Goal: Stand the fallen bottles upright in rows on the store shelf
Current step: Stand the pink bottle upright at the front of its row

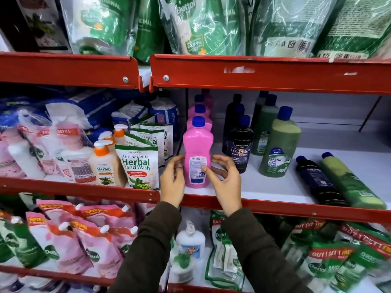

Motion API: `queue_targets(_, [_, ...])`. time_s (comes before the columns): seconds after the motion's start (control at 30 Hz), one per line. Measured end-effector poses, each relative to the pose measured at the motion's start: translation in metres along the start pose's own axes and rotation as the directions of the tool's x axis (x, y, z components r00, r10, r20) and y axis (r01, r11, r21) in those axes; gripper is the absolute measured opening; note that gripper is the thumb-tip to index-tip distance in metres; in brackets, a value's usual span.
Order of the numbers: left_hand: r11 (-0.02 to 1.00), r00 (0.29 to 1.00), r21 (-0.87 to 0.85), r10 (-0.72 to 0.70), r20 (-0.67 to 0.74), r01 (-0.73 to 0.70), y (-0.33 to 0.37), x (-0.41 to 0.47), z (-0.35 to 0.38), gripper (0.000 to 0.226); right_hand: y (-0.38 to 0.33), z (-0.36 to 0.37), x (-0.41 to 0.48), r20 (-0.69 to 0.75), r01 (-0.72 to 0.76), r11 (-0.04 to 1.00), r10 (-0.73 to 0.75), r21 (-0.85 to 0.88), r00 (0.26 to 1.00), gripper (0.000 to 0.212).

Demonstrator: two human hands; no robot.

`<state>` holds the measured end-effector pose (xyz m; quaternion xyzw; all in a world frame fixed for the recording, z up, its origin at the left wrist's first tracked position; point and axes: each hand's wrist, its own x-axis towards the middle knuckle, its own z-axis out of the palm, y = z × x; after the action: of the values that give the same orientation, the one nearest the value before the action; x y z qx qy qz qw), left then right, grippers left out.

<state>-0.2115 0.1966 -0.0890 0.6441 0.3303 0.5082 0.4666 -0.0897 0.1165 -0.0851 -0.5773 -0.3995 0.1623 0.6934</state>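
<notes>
A pink bottle [197,149] with a blue cap stands upright at the front of a row of pink bottles on the white middle shelf [273,182]. My left hand [172,182] and my right hand [225,182] hover on either side of its base, fingers spread; only my right thumb tip seems to touch its label. Right of it stand a row of black bottles [241,144] and a row of green bottles [279,144]. Two bottles lie fallen at the shelf's right end: a black one [319,182] and a green one [351,182].
Herbal hand wash pouches [139,166] and pump bottles [101,163] fill the shelf left of the pink row. Green refill packs [201,24] sit on the shelf above, pouches and a pump bottle [190,240] below. Red shelf edges [270,72] run across.
</notes>
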Motion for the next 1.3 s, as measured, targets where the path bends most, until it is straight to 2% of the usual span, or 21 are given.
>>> queue_targets(0.07, [1.000,1.000,0.008,-0.003,-0.015,0.003,0.000,0.000,0.000,0.029,0.005,-0.001,0.003,-0.008,-0.021,0.998,0.021,-0.067,1.000,0.021])
queue_targets(0.13, [0.998,1.000,0.065,0.000,0.007,-0.001,0.002,-0.002,-0.001,0.031,0.009,-0.002,0.005,0.043,-0.050,0.990,0.055,-0.128,0.998,0.010])
queue_targets(0.23, [0.987,0.989,0.162,-0.024,0.148,0.000,-0.001,-0.001,-0.005,0.051,0.005,-0.002,0.005,0.182,-0.064,0.990,0.086,-0.124,0.980,0.027])
queue_targets(0.33, [0.993,0.949,0.107,-0.081,0.305,0.050,-0.002,0.006,-0.009,0.062,0.001,-0.003,0.004,0.305,-0.044,0.990,0.084,-0.136,0.949,0.048])
queue_targets(0.4, [0.994,0.935,0.064,-0.104,0.338,0.088,-0.001,0.008,-0.010,0.062,0.001,-0.004,0.004,0.320,-0.041,0.988,0.088,-0.151,0.943,0.054])
queue_targets(0.53, [0.995,0.951,0.050,-0.099,0.294,0.088,-0.002,0.008,-0.010,0.056,0.004,-0.006,0.007,0.303,-0.084,0.990,0.115,-0.113,0.946,0.044])
queue_targets(0.9, [0.992,0.967,0.117,-0.082,0.242,0.055,0.003,0.004,-0.010,0.057,0.001,-0.005,0.008,0.311,-0.061,0.985,0.110,-0.163,0.944,0.043])
queue_targets(0.97, [0.992,0.981,0.128,-0.040,0.189,0.016,0.004,0.000,-0.008,0.067,-0.003,-0.008,0.004,0.272,-0.052,0.988,0.091,-0.146,0.958,0.046])
queue_targets(1.03, [0.990,0.996,0.137,0.028,0.085,-0.039,0.005,-0.008,-0.004,0.080,-0.006,-0.017,-0.002,0.214,-0.056,0.994,0.075,-0.094,0.974,0.045])
queue_targets(1.1, [0.984,0.994,0.146,0.106,-0.032,-0.100,0.009,-0.022,0.005,0.085,-0.010,-0.033,-0.008,0.153,-0.042,0.997,0.052,-0.065,0.987,0.040])
queue_targets(1.2, [0.957,0.950,0.197,0.250,-0.187,-0.213,0.021,-0.045,0.025,0.066,-0.015,-0.067,-0.012,0.077,-0.007,0.997,0.014,-0.079,0.997,0.034])
queue_targets(1.3, [0.946,0.934,0.171,0.304,-0.186,-0.274,0.036,-0.061,0.059,0.051,-0.021,-0.110,-0.010,0.000,0.018,0.991,-0.018,-0.136,1.000,0.033])
